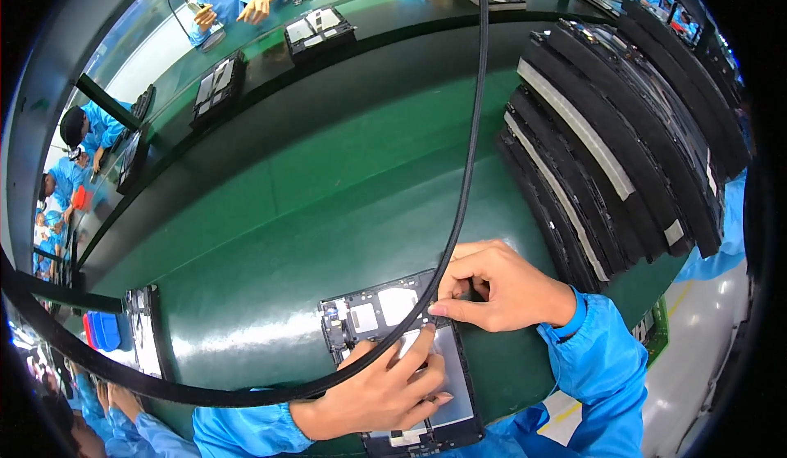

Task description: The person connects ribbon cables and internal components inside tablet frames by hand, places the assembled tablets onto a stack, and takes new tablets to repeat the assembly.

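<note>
An opened tablet-like device (370, 310) with a black frame and white and silver inner parts lies on the green bench in front of me. My left hand (385, 388) rests over its middle, fingers spread and slightly bent, the index fingertip pointing at its upper right part. At the device's upper right edge, my right hand (500, 286) is closed in a pinch, thumb against finger. Whatever sits between those fingertips is too small or hidden to make out. Part of the device is covered by my left hand and by a black cable.
That thick black cable (469, 163) loops across the view. Tall stacks of black trays (607, 138) stand at the right. A raised ledge at the back carries similar devices (318, 32). Another device (144, 331) and a blue bin (104, 330) are at the left. Co-workers in blue sit around.
</note>
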`<state>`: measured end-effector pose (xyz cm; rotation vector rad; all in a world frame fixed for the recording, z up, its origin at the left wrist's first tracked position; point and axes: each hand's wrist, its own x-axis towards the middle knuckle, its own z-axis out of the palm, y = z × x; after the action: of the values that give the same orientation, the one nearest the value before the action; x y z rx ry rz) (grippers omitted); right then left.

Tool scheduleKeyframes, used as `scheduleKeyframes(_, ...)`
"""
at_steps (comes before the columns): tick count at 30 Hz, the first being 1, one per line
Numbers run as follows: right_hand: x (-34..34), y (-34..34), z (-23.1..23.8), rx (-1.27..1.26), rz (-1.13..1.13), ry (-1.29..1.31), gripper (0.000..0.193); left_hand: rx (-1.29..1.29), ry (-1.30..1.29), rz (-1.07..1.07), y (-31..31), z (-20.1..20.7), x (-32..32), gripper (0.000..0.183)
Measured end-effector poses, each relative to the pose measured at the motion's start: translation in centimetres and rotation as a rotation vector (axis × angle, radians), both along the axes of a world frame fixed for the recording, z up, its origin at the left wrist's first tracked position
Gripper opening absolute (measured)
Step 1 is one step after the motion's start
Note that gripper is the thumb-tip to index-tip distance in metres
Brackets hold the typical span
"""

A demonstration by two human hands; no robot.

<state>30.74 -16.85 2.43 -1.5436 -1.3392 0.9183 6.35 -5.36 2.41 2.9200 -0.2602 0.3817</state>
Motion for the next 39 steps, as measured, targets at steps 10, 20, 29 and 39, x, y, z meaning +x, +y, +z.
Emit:
scheduleKeyframes(10,-0.3,0.2,-0.3,0.072,-0.046,0.032,0.013,0.052,0.041,0.045,-0.1,0.5,-0.2,0.042)
scheduleKeyframes(20,-0.2,0.2,-0.3,0.057,-0.04,0.046,0.013,0.114,-0.02,0.001,-0.2,0.3,-0.5,0.045)
scheduleKeyframes(29,-0.2,0.2,0.0,0.06,-0.034,0.062,0.013,-0.026,-0.008,-0.018,0.6,0.3,0.1,0.044)
scheduleKeyframes(39,-1.0,0.8,-1.7,0.222,-0.075,-0.134,0.014,0.075,0.038,0.052,0.3,0.7,0.0,0.048)
